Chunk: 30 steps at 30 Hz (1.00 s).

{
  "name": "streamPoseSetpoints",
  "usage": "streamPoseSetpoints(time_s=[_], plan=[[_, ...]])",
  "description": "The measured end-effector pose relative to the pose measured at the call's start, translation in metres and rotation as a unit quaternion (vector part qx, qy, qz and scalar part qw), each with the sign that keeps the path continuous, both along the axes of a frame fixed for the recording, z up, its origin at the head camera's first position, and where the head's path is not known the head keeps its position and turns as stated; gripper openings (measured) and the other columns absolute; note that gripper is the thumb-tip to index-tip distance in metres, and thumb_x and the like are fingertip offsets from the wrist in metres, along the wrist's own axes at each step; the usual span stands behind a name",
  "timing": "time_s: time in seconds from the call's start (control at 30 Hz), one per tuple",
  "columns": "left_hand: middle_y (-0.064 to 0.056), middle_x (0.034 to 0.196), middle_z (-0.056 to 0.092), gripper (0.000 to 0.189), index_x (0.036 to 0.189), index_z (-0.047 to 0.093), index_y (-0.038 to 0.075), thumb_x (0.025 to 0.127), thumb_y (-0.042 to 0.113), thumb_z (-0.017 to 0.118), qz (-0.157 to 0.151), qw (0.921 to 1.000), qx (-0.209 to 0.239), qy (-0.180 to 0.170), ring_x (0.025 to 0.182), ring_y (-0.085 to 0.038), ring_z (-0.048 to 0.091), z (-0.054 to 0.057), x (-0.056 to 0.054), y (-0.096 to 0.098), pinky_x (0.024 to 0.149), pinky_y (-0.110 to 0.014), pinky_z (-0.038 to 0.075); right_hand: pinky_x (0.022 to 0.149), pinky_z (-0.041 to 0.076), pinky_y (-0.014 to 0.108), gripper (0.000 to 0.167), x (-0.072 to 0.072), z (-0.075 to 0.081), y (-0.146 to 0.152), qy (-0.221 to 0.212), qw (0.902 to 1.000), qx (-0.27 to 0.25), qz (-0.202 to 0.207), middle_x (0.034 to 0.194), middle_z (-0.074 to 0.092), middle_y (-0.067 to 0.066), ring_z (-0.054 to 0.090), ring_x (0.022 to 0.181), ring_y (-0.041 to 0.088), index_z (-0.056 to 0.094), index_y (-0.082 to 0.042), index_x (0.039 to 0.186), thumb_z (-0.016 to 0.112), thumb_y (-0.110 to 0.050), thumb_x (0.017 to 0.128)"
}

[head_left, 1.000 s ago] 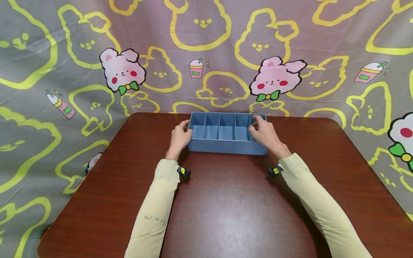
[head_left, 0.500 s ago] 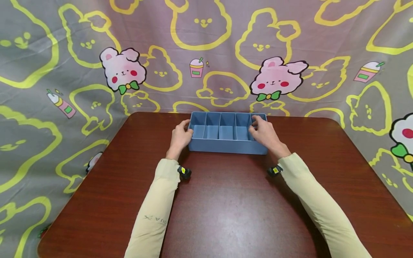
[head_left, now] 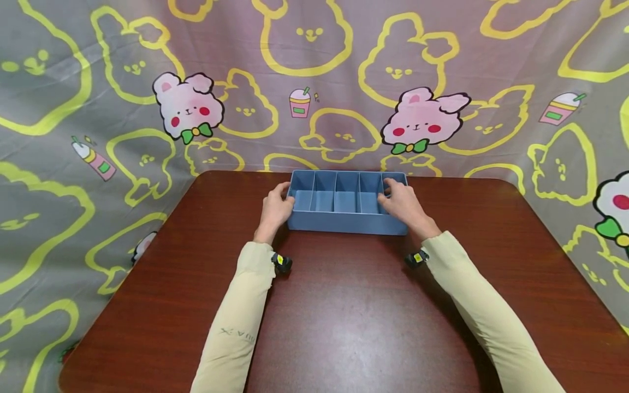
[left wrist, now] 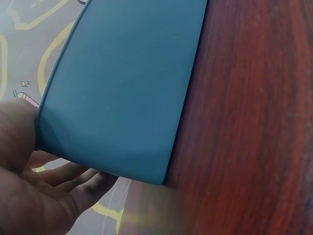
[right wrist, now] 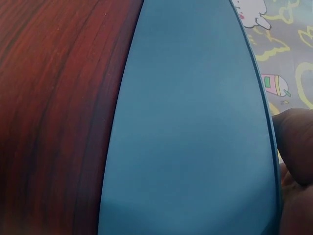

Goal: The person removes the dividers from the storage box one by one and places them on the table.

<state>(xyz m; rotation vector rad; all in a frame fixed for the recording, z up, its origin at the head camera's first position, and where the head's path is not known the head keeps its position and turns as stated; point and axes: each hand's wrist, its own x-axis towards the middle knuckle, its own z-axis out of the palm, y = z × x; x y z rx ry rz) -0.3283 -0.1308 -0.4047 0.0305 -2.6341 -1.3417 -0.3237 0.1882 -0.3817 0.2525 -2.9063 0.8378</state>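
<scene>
A blue plastic box (head_left: 346, 222), divided into several compartments in a row, stands at the far side of the brown table. My left hand (head_left: 276, 210) grips its left end, thumb at the front corner of the rim and fingers behind; the left wrist view shows that hand (left wrist: 44, 191) around the box's end. My right hand (head_left: 403, 203) reaches over the right end, fingers bent above the last compartment near its divider. In the right wrist view the right hand (right wrist: 296, 152) lies right at the rim; I cannot tell whether it pinches anything.
The brown table (head_left: 354, 305) has rounded corners. A patterned cloth (head_left: 339, 65) with cartoon figures hangs close behind it and at both sides. Small black wrist cameras (head_left: 281, 263) sit on the inner side of each sleeve.
The box and my left hand have stayed in place. My right hand's fingertips have shifted slightly left and down over the last compartment.
</scene>
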Motion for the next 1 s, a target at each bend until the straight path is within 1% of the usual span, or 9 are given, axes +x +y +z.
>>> streamPoseSetpoints(time_s=[0.13, 0.33, 0.57, 0.73, 0.87, 1.0], plan=[[-0.018, 0.125, 0.066, 0.048, 0.140, 0.053, 0.012, 0.092, 0.013, 0.054, 0.002, 1.0000, 0.002, 0.003, 0.111, -0.035, 0.062, -0.0007, 0.0000, 0.0003, 0.095, -0.048, 0.048, 0.085, 0.053, 0.049, 0.060, -0.0019, 0.0001, -0.0006, -0.013, 0.9998, 0.014, 0.004, 0.129, 0.060, 0.030, 0.066, 0.107, 0.039, 0.039, 0.008, 0.145, 0.053, -0.020, 0.094], [-0.019, 0.125, 0.066, 0.048, 0.140, 0.054, 0.012, 0.092, 0.013, 0.054, 0.003, 1.0000, 0.005, 0.005, 0.109, -0.035, 0.062, -0.0006, 0.0007, 0.0003, 0.094, -0.049, 0.049, 0.090, 0.052, 0.050, 0.063, -0.0044, 0.0001, -0.0016, -0.024, 0.9987, 0.043, 0.014, 0.130, 0.059, 0.031, 0.065, 0.109, 0.039, 0.038, 0.010, 0.145, 0.054, -0.021, 0.093], [-0.018, 0.126, 0.065, 0.048, 0.140, 0.054, 0.013, 0.092, 0.013, 0.054, 0.003, 1.0000, 0.002, 0.008, 0.109, -0.034, 0.062, -0.0014, -0.0009, 0.0000, 0.094, -0.048, 0.048, 0.092, 0.052, 0.051, 0.064, -0.0049, 0.0007, -0.0002, -0.033, 0.9981, 0.048, 0.020, 0.130, 0.059, 0.031, 0.064, 0.111, 0.039, 0.037, 0.010, 0.145, 0.056, -0.021, 0.093], [-0.017, 0.124, 0.067, 0.047, 0.139, 0.054, 0.014, 0.092, 0.013, 0.054, 0.006, 1.0000, -0.002, 0.007, 0.108, -0.034, 0.062, -0.0010, -0.0014, 0.0005, 0.093, -0.047, 0.049, 0.090, 0.052, 0.048, 0.065, -0.0054, 0.0017, -0.0001, -0.046, 0.9976, 0.049, 0.017, 0.130, 0.059, 0.031, 0.064, 0.113, 0.039, 0.036, 0.009, 0.146, 0.055, -0.021, 0.091], [-0.016, 0.124, 0.067, 0.048, 0.139, 0.054, 0.015, 0.092, 0.015, 0.054, 0.007, 0.9999, -0.005, 0.008, 0.107, -0.033, 0.062, -0.0008, -0.0007, 0.0005, 0.093, -0.047, 0.048, 0.087, 0.051, 0.047, 0.064, -0.0062, 0.0010, -0.0005, -0.046, 0.9975, 0.052, 0.014, 0.129, 0.060, 0.030, 0.065, 0.107, 0.036, 0.039, 0.009, 0.145, 0.054, -0.019, 0.089], [-0.016, 0.122, 0.067, 0.047, 0.139, 0.055, 0.016, 0.092, 0.014, 0.054, 0.011, 0.9999, -0.006, 0.010, 0.104, -0.033, 0.062, -0.0010, 0.0009, 0.0003, 0.091, -0.047, 0.048, 0.082, 0.051, 0.045, 0.062, -0.0066, -0.0004, -0.0003, -0.032, 0.9982, 0.050, 0.013, 0.126, 0.061, 0.031, 0.065, 0.094, 0.032, 0.043, 0.010, 0.142, 0.054, -0.016, 0.086]])
